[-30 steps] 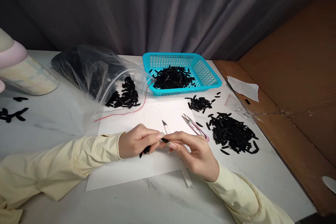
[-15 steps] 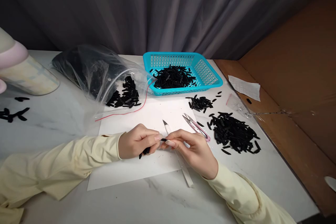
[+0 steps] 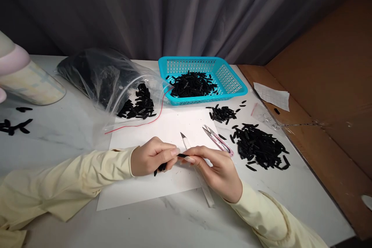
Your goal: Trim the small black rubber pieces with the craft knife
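Between my two hands, above a white paper sheet [image 3: 128, 190], is a small black strip [image 3: 182, 155]. The thumb and finger of my left hand [image 3: 154, 155] pinch its left end, while more black pieces [image 3: 161, 167] stick out below the curled fingers. My right hand [image 3: 216, 168] holds the strip's other end between thumb and forefinger. Under the right hand lies a craft knife [image 3: 185, 138] with a white handle, its blade pointing away from me. Just beyond that hand are pink-handled thread snips [image 3: 216, 138] with their blades apart.
A turquoise basket [image 3: 235, 85] holds many black pieces. To its left lies an opened clear plastic bag [image 3: 99, 81] with more inside. Black piles [image 3: 258, 145] are at the right, near a cardboard wall [image 3: 325, 73]. A pale tumbler [image 3: 37, 81] is at far left.
My right hand has shifted very slightly to the right, and a bit more of the black strip shows between the fingertips. My left hand stays in place.
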`<control>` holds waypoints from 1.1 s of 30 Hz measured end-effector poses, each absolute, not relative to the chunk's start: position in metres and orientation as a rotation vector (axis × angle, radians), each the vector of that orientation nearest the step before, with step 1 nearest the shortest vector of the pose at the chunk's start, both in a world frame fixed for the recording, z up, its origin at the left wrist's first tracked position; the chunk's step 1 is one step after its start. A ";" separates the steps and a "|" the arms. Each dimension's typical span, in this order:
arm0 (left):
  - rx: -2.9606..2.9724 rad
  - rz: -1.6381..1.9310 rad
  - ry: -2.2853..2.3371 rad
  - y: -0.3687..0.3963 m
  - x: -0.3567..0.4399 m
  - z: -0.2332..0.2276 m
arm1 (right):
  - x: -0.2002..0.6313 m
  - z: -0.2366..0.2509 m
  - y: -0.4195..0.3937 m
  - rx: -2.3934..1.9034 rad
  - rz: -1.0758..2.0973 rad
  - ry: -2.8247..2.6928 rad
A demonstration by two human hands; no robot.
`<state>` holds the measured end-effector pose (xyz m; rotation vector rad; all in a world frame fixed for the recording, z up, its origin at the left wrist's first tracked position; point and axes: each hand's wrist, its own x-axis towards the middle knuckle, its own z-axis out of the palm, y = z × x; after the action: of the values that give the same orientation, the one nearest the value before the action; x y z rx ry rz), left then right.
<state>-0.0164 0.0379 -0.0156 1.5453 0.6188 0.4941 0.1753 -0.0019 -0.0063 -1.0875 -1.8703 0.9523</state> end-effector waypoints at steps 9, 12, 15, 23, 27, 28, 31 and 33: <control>1.516 0.484 0.639 0.038 -0.017 -0.014 | 0.176 -0.008 -0.001 -1.096 1.072 -1.824; 1.494 0.449 0.639 0.039 -0.017 -0.014 | 0.175 -0.007 -0.001 -1.097 1.101 -1.805; 1.482 0.419 0.639 0.039 -0.016 -0.014 | 0.175 -0.006 -0.001 -1.086 1.123 -1.784; 1.468 0.427 0.645 0.039 -0.015 -0.012 | 0.173 -0.007 -0.001 -1.069 1.164 -1.753; 1.466 0.425 0.650 0.039 -0.015 -0.013 | 0.172 -0.007 0.000 -1.084 1.180 -1.740; 1.467 0.423 0.653 0.039 -0.015 -0.013 | 0.172 -0.007 -0.001 -1.084 1.179 -1.739; 1.467 0.422 0.658 0.039 -0.015 -0.014 | 0.172 -0.008 -0.001 -1.082 1.179 -1.734; 1.466 0.426 0.661 0.039 -0.015 -0.014 | 0.172 -0.008 -0.002 -1.087 1.178 -1.734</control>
<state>-0.0152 0.0389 -0.0141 1.4659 0.6614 0.4257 0.1715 -0.0016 -0.0085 -1.0866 -1.7338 1.1783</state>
